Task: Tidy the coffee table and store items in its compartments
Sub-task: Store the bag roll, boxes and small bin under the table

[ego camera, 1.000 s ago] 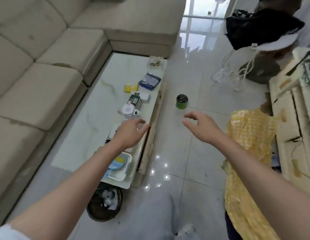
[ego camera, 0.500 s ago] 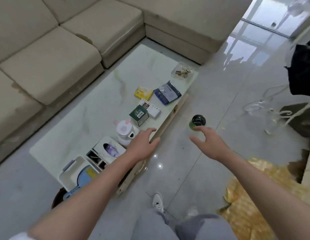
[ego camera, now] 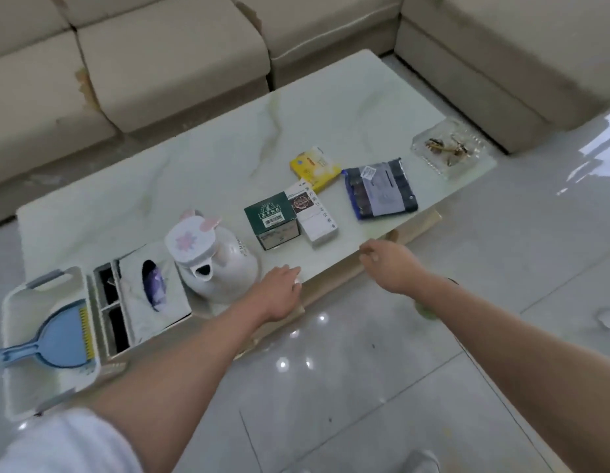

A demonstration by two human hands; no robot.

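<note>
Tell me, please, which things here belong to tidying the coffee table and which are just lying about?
Job: coffee table, green box, white box, yellow box, dark packet, white kettle, tissue box, clear tray.
Just about: sofa, floor tiles.

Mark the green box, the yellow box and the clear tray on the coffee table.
green box (ego camera: 270, 212): head view, on its top face.
yellow box (ego camera: 314, 167): head view, on its top face.
clear tray (ego camera: 448, 149): head view, on its middle, over the brown contents.
</note>
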